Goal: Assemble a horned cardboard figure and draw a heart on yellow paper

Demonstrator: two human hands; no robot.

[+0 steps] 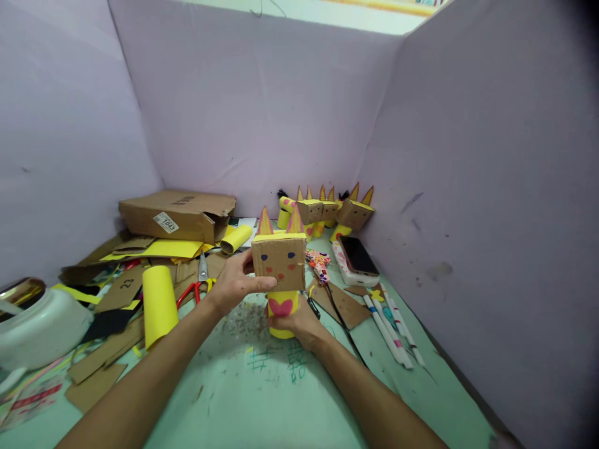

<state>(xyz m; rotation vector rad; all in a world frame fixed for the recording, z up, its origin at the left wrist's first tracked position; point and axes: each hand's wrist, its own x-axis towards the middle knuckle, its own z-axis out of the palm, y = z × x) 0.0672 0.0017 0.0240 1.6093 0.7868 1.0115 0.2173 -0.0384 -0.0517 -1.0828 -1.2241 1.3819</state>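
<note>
I hold a cardboard figure upright over the green table (pixel 243 399). Its head (pixel 279 257) is a brown cardboard box with a drawn face, a yellow top and two pointed ears. My left hand (pixel 233 284) grips the left side of that head. Beneath it stands a yellow tube body (pixel 282 312) with a pink heart, and my right hand (pixel 299 324) is wrapped around its lower right side.
Several finished figures (pixel 327 215) stand at the back by the purple wall. A phone (pixel 358 257), glue sticks (pixel 393 327), a yellow roll (pixel 158 304), red-handled scissors (pixel 196 284), a cardboard box (pixel 178 215) and scraps lie around. A white container (pixel 37 330) sits at left.
</note>
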